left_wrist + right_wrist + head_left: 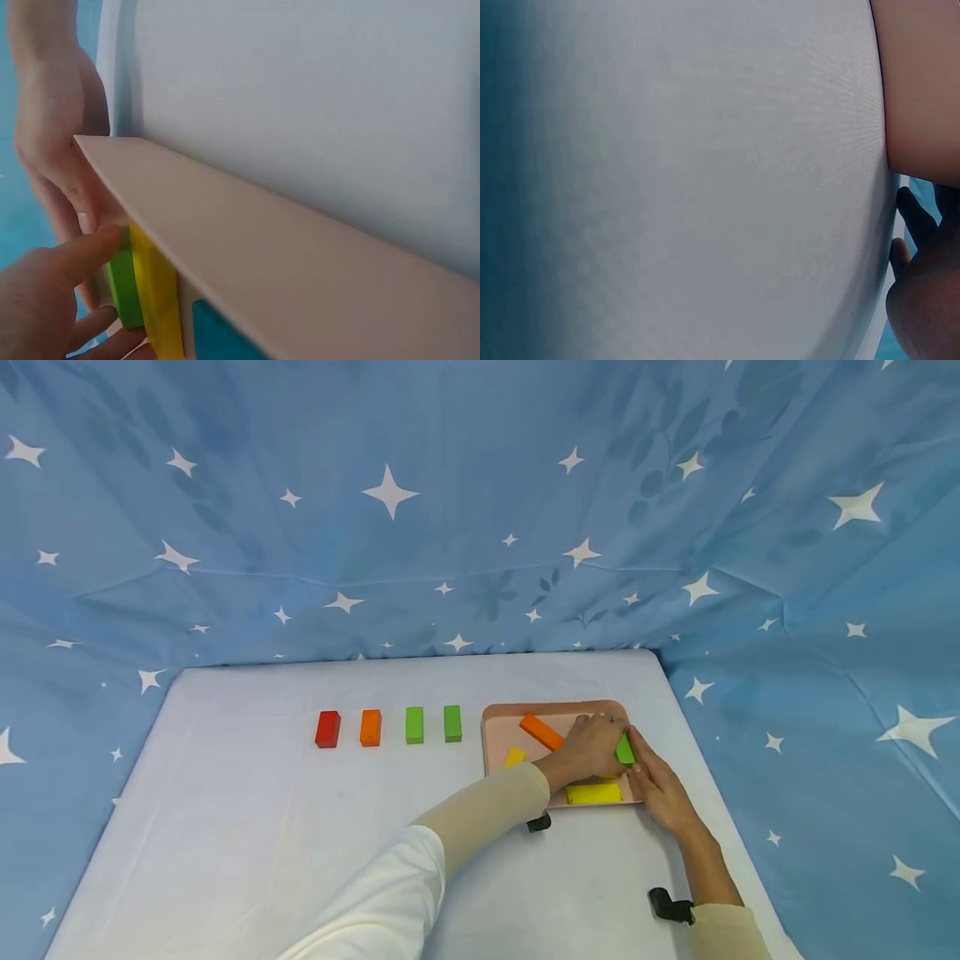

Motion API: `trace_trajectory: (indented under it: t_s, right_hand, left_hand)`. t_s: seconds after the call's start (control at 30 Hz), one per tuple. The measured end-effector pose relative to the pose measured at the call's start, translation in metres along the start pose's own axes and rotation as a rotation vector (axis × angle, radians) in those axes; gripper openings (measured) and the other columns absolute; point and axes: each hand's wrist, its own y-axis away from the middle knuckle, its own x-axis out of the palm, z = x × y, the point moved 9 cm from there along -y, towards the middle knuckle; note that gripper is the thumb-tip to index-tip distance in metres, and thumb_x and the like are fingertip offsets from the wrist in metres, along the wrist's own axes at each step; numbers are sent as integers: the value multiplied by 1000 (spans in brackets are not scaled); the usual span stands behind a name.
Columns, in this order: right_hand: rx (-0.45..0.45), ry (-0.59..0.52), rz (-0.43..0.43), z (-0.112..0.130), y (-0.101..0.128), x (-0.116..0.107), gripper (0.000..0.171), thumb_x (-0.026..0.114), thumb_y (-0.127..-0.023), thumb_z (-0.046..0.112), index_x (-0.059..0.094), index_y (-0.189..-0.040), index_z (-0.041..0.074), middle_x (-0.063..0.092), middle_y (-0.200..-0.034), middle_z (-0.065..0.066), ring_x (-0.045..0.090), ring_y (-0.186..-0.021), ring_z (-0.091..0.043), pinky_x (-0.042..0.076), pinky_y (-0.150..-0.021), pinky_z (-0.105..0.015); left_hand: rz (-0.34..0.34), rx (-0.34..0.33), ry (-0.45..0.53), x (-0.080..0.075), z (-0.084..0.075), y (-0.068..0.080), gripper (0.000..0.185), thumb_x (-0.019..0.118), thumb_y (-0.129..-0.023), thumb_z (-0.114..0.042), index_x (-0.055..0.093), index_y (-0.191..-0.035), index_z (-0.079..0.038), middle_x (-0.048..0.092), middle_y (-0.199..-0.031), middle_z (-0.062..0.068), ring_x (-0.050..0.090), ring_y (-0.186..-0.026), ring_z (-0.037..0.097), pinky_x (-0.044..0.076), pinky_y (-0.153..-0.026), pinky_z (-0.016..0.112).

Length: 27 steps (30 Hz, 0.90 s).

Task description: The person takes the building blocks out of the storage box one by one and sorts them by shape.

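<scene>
My left hand reaches into a pink tray and pinches a green block near its right wall. In the left wrist view, thumb and fingers sit around that green block, beside a yellow block. My right hand rests along the tray's right side, its fingers extended and its thumb near the rim. In the right wrist view the right hand is partly cut off beside the tray wall. An orange block and another yellow block lie in the tray.
Left of the tray, a red block, an orange block and two green blocks stand in a row on the white table. A teal block shows inside the tray. A blue starry curtain hangs behind.
</scene>
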Motion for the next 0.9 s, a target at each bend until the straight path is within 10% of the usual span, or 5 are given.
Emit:
trace_trajectory:
  t_s: [0.27, 0.7, 0.9]
  right_hand:
    - [-28, 7, -3, 0, -1, 2, 60, 39, -112, 11, 16, -168, 17, 21, -172, -16, 15, -160, -13, 8, -113, 0]
    - [27, 23, 4, -1, -2, 3, 58, 37, -114, 16, 16, -168, 16, 20, -173, -16, 21, -157, -46, 8, -115, -3]
    - [113, 60, 12, -6, 0, 2, 60, 38, -114, 21, 14, -169, 23, 18, -173, -16, 19, -157, -49, 17, -128, -57]
  left_hand:
    - [-31, 9, 19, -2, -2, -1, 67, 75, -92, -50, 53, -148, -20, 56, -141, -9, 54, -114, 6, 40, -115, 26]
    - [-80, 19, 252, -32, 16, 12, 63, 87, -85, -27, 58, -140, -22, 54, -134, -6, 54, -105, 4, 48, -90, 11]
    - [-77, 2, 286, -48, 39, 26, 67, 87, -85, -24, 57, -145, -21, 53, -128, -4, 55, -102, 6, 50, -86, 13]
